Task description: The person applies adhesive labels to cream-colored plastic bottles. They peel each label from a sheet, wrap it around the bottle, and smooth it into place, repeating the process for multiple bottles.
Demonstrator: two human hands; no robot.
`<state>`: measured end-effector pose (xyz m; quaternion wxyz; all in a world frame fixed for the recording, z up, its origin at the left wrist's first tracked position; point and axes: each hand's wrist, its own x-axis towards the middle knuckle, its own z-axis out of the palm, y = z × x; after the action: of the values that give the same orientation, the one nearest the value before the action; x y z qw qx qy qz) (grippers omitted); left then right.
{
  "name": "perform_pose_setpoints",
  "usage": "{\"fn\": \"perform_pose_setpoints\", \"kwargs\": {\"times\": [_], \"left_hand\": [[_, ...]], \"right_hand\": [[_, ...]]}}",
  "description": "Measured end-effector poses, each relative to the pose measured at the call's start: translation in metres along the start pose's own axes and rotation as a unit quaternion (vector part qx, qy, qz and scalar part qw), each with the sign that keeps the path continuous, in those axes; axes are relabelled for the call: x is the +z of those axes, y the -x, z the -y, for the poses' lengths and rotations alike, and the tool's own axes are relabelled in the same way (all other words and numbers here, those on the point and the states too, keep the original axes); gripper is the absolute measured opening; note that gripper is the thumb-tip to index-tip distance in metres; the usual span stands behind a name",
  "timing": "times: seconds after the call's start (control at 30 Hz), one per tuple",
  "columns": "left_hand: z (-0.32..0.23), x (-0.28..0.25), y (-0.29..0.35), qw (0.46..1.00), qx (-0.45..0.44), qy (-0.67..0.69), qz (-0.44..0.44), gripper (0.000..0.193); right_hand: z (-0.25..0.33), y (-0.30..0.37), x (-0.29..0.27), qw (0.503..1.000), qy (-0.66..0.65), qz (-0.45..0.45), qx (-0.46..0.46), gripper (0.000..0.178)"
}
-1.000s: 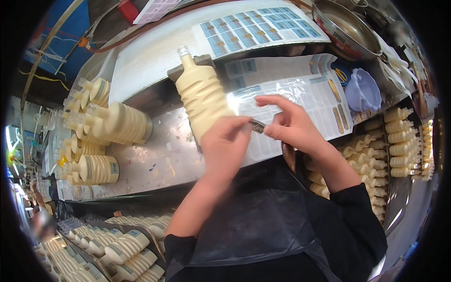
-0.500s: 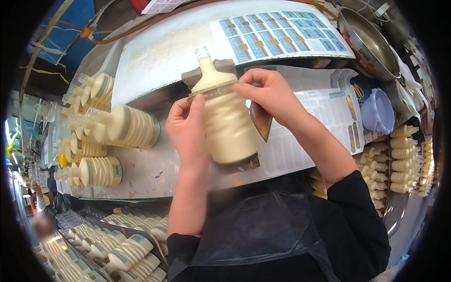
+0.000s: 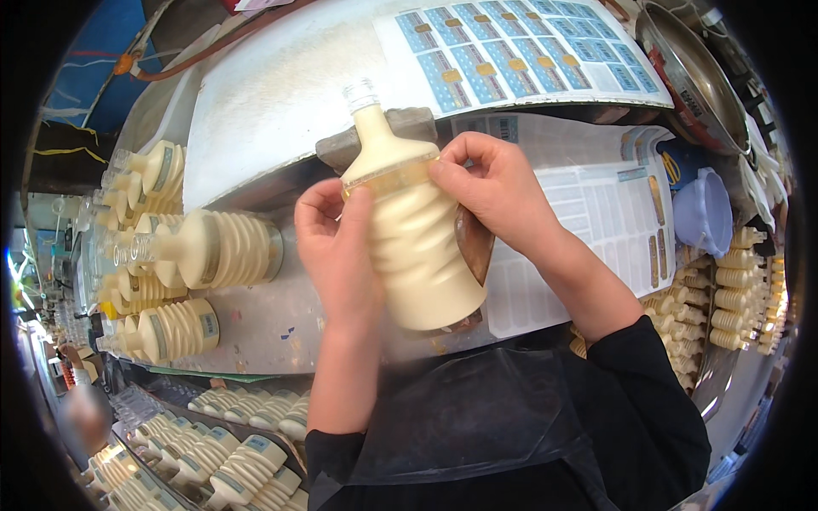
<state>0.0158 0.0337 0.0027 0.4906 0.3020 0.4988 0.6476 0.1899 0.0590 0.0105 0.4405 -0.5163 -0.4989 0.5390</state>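
Observation:
A cream-coloured bottle [image 3: 417, 255] with spiral ridges and a clear threaded neck lies in front of me, its neck pointing away. Across its shoulder runs a narrow, see-through label strip [image 3: 392, 180] with a golden tint. My left hand [image 3: 334, 234] pinches the strip's left end between thumb and fingertips. At the other end, my right hand [image 3: 494, 183] pinches it the same way. Below the right palm, against the bottle's side, is a flat brown wedge-shaped piece [image 3: 475, 245]; whether that hand's curled fingers hold it is hidden. A grey block [image 3: 339, 150] sits beneath the bottle's neck end.
Label sheets in blue [image 3: 486, 64] lie on a white board [image 3: 256, 106]. Mostly used backing sheets [image 3: 562, 230] cover the table's right. Several similar bottles [image 3: 230, 247] stand at left; more fill crates below. At right are a lavender bucket [image 3: 704, 213] and a metal pan [image 3: 694, 77].
The strip's lettering, visible earlier, now shows as a plain golden band. Both hands still pinch its ends on the bottle's shoulder. The view has shifted slightly.

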Motion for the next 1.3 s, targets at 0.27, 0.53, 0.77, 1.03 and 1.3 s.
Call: {"fn": "perform_pose_setpoints", "kwargs": {"times": [0.27,0.53,0.77,1.03,1.3], "left_hand": [[-0.01,0.012,0.0,0.99,0.005,-0.106,0.087,0.044],[-0.008,0.014,0.0,0.992,0.0,-0.097,0.079,0.046],[-0.007,0.013,-0.002,0.993,-0.005,-0.083,0.083,0.044],[-0.006,0.011,-0.004,0.994,-0.012,-0.062,0.087,0.041],[-0.006,0.012,-0.003,0.995,-0.013,-0.046,0.085,0.04]], "right_hand": [[0.007,0.003,0.005,1.0,0.006,-0.018,0.006,0.015],[-0.018,-0.015,-0.014,0.998,-0.062,0.017,-0.021,0.023],[-0.003,-0.011,-0.008,0.998,-0.02,0.061,0.021,0.037],[-0.004,-0.011,-0.003,0.999,0.01,0.034,0.006,0.039],[-0.002,-0.012,-0.006,0.998,0.015,0.062,0.023,0.028]]}}
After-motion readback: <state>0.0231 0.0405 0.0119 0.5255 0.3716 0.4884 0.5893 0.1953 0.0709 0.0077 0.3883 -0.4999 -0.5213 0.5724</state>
